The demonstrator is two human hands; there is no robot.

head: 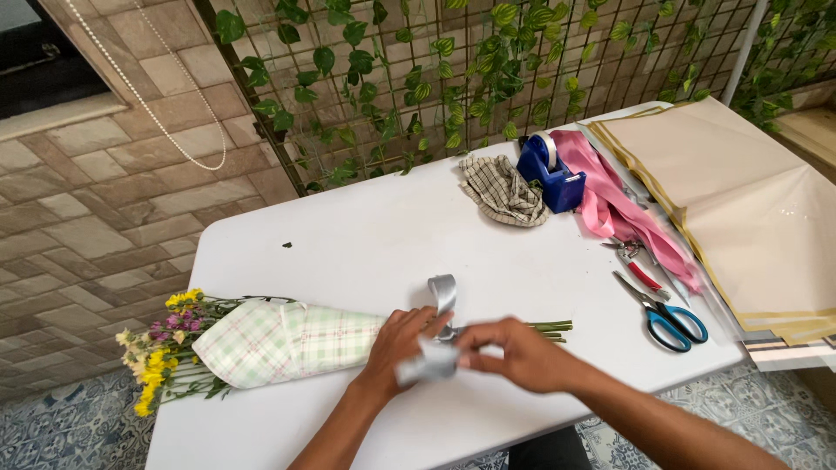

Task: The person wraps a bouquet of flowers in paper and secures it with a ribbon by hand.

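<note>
A bouquet [279, 341] wrapped in pale checked paper lies on its side on the white table [366, 235], yellow and purple flowers [161, 348] at the left, green stems [550, 328] poking out to the right. Both hands work a silver-grey ribbon [442, 294] at the narrow end of the wrap. My left hand [396, 344] pinches the ribbon against the wrap. My right hand [518, 352] holds a blurred loop of the same ribbon just in front of it.
Blue-handled scissors [666, 318] and small red pliers [634, 265] lie to the right. A pink ribbon [614, 204], blue tape dispenser [550, 174], checked cloth [503, 190] and beige wrapping sheets [749, 200] sit at the back right. An ivy trellis [453, 78] stands behind.
</note>
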